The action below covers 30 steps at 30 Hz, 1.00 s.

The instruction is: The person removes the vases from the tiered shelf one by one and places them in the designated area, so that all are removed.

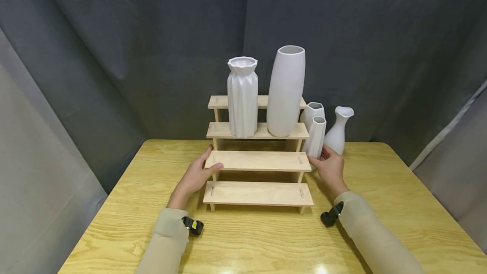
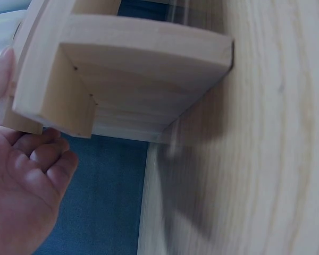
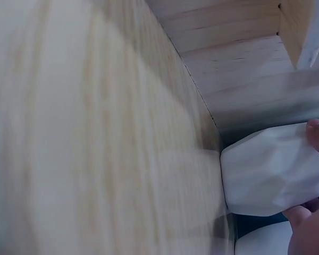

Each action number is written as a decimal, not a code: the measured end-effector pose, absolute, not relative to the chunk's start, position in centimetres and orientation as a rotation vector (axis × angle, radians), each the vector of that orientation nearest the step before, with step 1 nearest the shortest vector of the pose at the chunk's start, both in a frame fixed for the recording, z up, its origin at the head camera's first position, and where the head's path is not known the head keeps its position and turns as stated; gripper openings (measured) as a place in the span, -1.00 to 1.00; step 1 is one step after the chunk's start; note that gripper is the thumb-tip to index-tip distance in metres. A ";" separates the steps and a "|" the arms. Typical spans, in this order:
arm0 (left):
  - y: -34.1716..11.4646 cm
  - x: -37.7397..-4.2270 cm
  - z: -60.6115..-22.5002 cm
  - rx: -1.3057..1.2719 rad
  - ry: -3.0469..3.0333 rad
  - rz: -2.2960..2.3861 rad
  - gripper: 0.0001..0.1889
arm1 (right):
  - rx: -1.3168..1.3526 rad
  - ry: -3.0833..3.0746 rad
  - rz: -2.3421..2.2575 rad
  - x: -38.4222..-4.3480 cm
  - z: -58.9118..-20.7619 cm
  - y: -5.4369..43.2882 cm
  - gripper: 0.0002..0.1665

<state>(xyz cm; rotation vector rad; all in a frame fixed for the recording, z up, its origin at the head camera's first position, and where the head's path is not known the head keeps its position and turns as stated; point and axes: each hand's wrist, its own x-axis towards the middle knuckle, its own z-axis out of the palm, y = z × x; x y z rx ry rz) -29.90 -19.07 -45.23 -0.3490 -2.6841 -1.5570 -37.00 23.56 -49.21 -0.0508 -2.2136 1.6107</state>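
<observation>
My left hand (image 1: 193, 177) grips the left end of a pale wooden stepped display stand (image 1: 258, 160), thumb on top of its second board from the bottom. In the left wrist view its fingers (image 2: 45, 151) curl under the board's end. At the stand's right side, my right hand (image 1: 332, 172) holds a small white faceted vase (image 1: 316, 138) upright. The right wrist view shows thumb and fingers on opposite sides of that faceted vase (image 3: 274, 167), its base at the table. A ribbed white vase (image 1: 242, 100) and a tall smooth white vase (image 1: 287, 92) stand on the second board from the top.
Just behind the held vase is another white faceted vase (image 1: 315, 107), partly hidden. A white narrow-necked vase (image 1: 336, 132) stands further right. Everything rests on a yellow wood-grain table (image 1: 243, 240), with a dark grey curtain (image 1: 171, 54) behind it.
</observation>
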 end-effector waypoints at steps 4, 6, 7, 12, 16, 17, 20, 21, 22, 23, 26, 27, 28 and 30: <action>-19.1 -30.0 -45.3 -0.360 -2.677 -1.562 -0.03 | -0.027 -2.217 1.603 -37.1 -49.1 23.6 -0.22; -19.1 -30.1 -45.3 -0.366 -2.672 -1.563 -0.02 | -0.011 -2.214 1.609 -37.1 -49.1 23.6 -0.22; -19.1 -30.1 -45.3 -0.367 -2.672 -1.563 -0.02 | -0.005 -2.215 1.613 -37.1 -49.0 23.6 -0.22; -19.1 -29.9 -45.1 -0.344 -2.693 -1.550 -0.01 | -0.002 -2.243 1.621 -37.2 -49.0 23.6 -0.21; -19.1 -29.9 -45.2 -0.333 -2.704 -1.546 -0.02 | 0.002 -2.274 1.616 -37.1 -49.1 23.7 -0.20; -19.1 -29.9 -45.2 -0.332 -2.703 -1.546 -0.02 | 0.003 -2.276 1.621 -37.0 -49.0 23.7 -0.20; -19.1 -29.9 -45.3 -0.336 -2.700 -1.547 -0.02 | -0.001 -2.289 1.611 -36.9 -49.0 23.8 -0.19; -19.1 -29.9 -45.3 -0.337 -2.700 -1.545 -0.03 | -0.006 -2.292 1.610 -36.9 -49.0 23.7 -0.19; -19.1 -29.9 -45.3 -0.339 -2.702 -1.544 -0.02 | -0.006 -2.294 1.608 -36.9 -49.0 23.7 -0.19; -19.1 -29.9 -45.3 -0.341 -2.701 -1.544 -0.02 | -0.009 -2.299 1.601 -36.8 -49.0 23.7 -0.20; -19.2 -30.0 -45.4 -0.344 -2.701 -1.545 -0.03 | -0.017 -2.308 1.586 -36.7 -48.9 23.6 -0.21; -19.2 -30.0 -45.4 -0.343 -2.700 -1.545 -0.03 | -0.017 -2.305 1.591 -36.7 -48.9 23.6 -0.22; -19.2 -30.0 -45.4 -0.345 -2.698 -1.546 -0.03 | -0.017 -2.301 1.593 -36.7 -48.8 23.5 -0.23; -19.2 -29.9 -45.4 -0.351 -2.694 -1.548 -0.03 | -0.031 -2.302 1.580 -36.6 -48.6 23.5 -0.25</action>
